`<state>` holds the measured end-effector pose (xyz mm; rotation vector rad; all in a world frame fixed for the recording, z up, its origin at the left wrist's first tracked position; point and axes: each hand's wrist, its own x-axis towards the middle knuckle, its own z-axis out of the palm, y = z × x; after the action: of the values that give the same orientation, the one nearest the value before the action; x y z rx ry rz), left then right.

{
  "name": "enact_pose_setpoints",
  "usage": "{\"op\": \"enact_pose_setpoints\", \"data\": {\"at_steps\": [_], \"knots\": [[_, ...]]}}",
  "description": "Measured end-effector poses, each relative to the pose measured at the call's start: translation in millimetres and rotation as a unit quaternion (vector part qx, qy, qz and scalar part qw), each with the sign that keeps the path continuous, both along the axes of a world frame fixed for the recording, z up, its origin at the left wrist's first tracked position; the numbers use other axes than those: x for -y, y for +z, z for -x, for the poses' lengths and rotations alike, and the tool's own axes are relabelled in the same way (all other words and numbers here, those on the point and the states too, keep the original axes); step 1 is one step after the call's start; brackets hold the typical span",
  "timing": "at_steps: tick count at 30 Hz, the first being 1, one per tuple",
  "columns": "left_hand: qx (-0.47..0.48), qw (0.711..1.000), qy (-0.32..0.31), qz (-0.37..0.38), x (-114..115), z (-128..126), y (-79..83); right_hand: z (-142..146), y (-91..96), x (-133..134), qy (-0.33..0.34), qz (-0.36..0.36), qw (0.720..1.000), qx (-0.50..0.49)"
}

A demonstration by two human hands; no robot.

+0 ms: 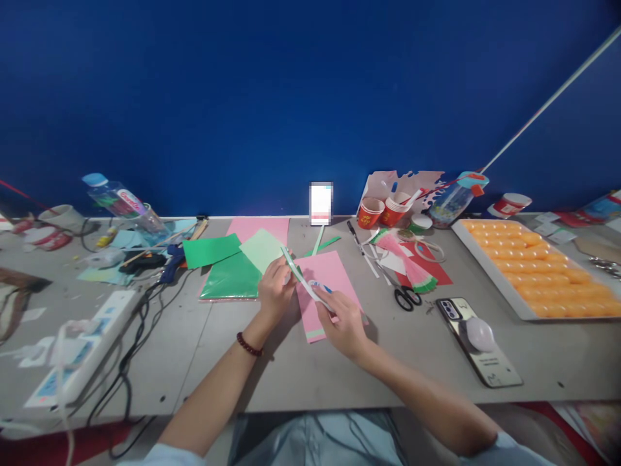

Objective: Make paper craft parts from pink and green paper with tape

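My left hand (275,288) pinches the upper end of a narrow pale green paper strip (293,268). My right hand (342,321) is closed on a small white and blue thing (319,286), perhaps a glue stick, pressed to the strip's lower end. Both hands hover over a pink paper sheet (326,279) lying on the grey table (301,369). A dark bead bracelet (248,345) circles my left wrist.
Green paper sheets (228,275) lie left of my hands. Black scissors (406,298), a phone (478,343), red paper cups (383,211) and a tray of orange balls (538,265) sit right. A power strip (85,349), cables, a glue gun (160,262) and a bottle (123,202) sit left.
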<state>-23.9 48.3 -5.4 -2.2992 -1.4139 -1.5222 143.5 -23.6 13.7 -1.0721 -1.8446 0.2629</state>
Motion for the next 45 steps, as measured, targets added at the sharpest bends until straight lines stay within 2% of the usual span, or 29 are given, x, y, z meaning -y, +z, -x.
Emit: {"op": "enact_pose_setpoints", "data": {"at_steps": [14,19,23,26,29,34,40,42,45], "knots": [[0.017,0.999,-0.013,0.035,-1,1,1.0,0,0.0,0,-0.006,-0.011,1.000,0.009],[0.000,0.997,-0.064,0.042,0,-3,2.6,-3,-1.4,-3,-0.032,-0.034,0.999,0.017],[0.004,0.984,-0.153,0.093,8,-7,11.1,-7,-2.6,-7,-0.043,-0.033,0.998,0.018],[0.057,0.969,-0.200,0.134,14,-9,17.3,-8,-4.8,-9,-0.049,-0.035,0.998,0.021],[0.145,0.957,-0.193,0.161,15,-11,18.4,-8,-6.8,-10,-0.056,-0.035,0.997,0.030],[0.300,0.904,-0.173,0.250,15,-16,14.2,-7,-6.2,-9,-0.064,-0.040,0.996,0.054],[0.469,0.798,-0.143,0.351,18,-23,18.1,-7,-5.2,-9,-0.079,-0.091,0.988,0.098],[0.484,0.783,-0.140,0.366,18,-23,18.5,-7,-6.2,-9,-0.082,-0.097,0.986,0.109],[0.485,0.775,-0.137,0.381,18,-23,17.1,-7,-8.1,-10,-0.091,-0.082,0.986,0.113]]}}
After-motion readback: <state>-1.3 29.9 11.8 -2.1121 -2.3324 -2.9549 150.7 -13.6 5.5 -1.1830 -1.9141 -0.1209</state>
